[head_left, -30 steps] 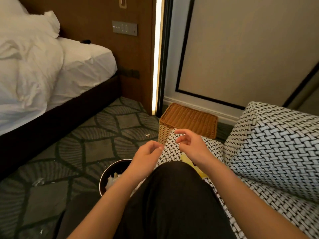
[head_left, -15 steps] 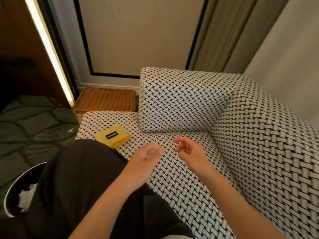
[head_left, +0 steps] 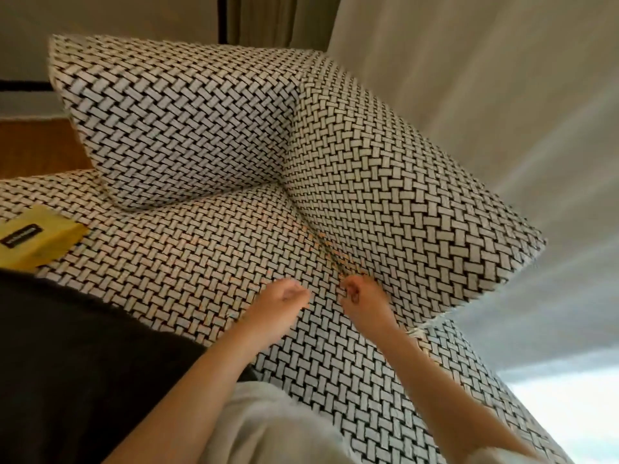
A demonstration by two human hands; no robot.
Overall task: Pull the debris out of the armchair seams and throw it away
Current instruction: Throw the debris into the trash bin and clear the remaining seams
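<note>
Both hands reach the armchair seam (head_left: 330, 249): right hand (head_left: 363, 301) pinches at orange crumbs (head_left: 321, 236) there, left hand (head_left: 279, 301) loosely curled, empty.

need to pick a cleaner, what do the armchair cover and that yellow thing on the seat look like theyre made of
Armchair cover: looks like woven upholstery fabric, matte, in a black-and-white basketweave pattern that creases softly at the seams. Yellow thing: flat, matte, with a black label; probably a folded cloth or a paper packet, but the view leaves that open.
</note>
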